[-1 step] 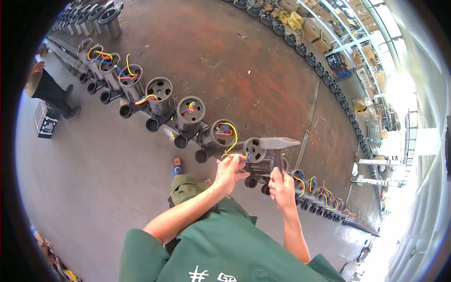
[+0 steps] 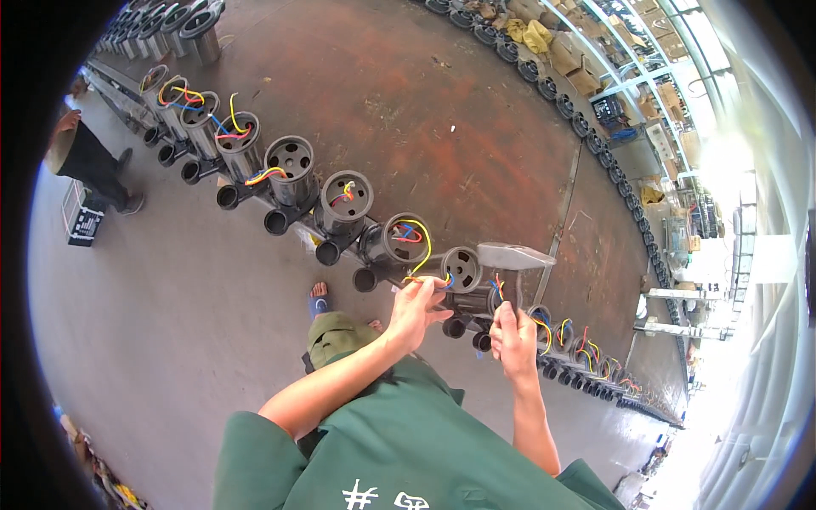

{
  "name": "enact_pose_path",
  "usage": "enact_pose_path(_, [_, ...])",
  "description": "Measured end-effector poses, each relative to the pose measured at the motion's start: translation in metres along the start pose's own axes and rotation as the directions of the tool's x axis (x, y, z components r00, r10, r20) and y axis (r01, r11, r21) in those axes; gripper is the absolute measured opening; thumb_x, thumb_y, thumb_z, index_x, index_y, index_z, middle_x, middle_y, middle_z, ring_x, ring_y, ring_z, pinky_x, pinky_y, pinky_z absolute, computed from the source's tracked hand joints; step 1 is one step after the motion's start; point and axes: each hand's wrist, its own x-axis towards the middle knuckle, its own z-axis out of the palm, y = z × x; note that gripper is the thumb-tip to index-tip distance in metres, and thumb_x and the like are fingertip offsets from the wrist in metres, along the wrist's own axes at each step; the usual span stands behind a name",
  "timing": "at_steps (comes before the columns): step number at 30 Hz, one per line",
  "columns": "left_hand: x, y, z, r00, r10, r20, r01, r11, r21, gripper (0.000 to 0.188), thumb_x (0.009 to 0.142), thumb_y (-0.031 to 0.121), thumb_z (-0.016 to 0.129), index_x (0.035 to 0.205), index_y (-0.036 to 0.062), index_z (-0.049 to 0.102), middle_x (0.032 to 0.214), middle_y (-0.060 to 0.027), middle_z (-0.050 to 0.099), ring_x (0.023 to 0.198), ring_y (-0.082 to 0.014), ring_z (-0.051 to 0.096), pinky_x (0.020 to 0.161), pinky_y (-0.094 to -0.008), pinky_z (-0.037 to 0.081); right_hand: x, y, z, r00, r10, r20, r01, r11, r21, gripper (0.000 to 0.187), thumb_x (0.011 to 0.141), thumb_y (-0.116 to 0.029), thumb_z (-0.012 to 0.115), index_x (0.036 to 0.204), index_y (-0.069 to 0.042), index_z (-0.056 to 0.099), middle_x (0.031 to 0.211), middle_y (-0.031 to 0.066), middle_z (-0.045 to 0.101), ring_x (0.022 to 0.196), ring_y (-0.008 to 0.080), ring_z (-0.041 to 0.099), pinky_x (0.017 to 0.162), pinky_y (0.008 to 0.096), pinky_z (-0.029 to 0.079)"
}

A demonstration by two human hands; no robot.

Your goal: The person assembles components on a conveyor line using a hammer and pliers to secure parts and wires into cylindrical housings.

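Observation:
A hammer is in my right hand, its fingers wrapped around the dark handle. The grey metal head is raised above the row of dark metal cylinders and hides part of the one beneath. My left hand pinches coloured wires at the side of a cylinder with a holed inner plate. Just left of it stands another cylinder, with yellow, red and blue wires curling out of its top. What lies under my left fingertips is partly hidden.
More cylinders with side tubes run in a long diagonal row along the brown work surface. Dark round parts line its far edge, beside shelves with boxes. At left, a person stands near a black crate.
The hammer has shifted slightly to the right, and its head is tilted a little differently. My left hand stays in nearly the same place.

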Motion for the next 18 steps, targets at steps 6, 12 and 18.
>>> enact_pose_path(6, [0.003, -0.001, -0.003, 0.998, -0.049, -0.033, 0.049, 0.999, 0.020, 0.025, 0.108, 0.030, 0.053, 0.114, 0.0081, 0.064, 0.126, -0.0088, 0.063, 0.120, -0.0296, 0.057, 0.088, -0.0469, 0.060, 0.039, 0.111, 0.000, 0.967, -0.251, -0.048, 0.198, 0.855, -0.480, 0.048, 0.103, -0.047, 0.055, 0.078, -0.006, 0.054, 0.060, -0.0018, 0.051, 0.050, 0.0096, 0.048, 0.045, 0.0292, 0.038])
enact_pose_path(12, [0.008, 0.005, -0.002, 0.998, -0.054, -0.030, 0.054, 0.998, -0.008, 0.024, 0.108, 0.028, 0.052, 0.111, 0.0065, 0.063, 0.121, -0.0105, 0.064, 0.118, -0.0308, 0.058, 0.087, -0.0471, 0.060, 0.018, 0.011, -0.016, 0.992, 0.127, 0.013, -0.125, 0.987, -0.096, 0.041, 0.107, -0.046, 0.051, 0.087, -0.011, 0.054, 0.061, -0.0079, 0.042, 0.046, 0.0020, 0.036, 0.040, 0.0207, 0.030])
enact_pose_path(18, [0.003, 0.010, 0.009, 0.995, -0.061, -0.074, 0.059, 0.998, -0.029, 0.019, 0.107, 0.022, 0.054, 0.108, 0.0049, 0.063, 0.114, -0.0094, 0.066, 0.108, -0.0243, 0.066, 0.087, -0.0531, 0.061, 0.043, 0.099, 0.000, 0.938, -0.336, -0.083, 0.233, 0.791, -0.565, 0.054, 0.107, -0.052, 0.046, 0.071, -0.011, 0.050, 0.056, -0.0052, 0.045, 0.049, 0.0052, 0.044, 0.043, 0.0245, 0.034])
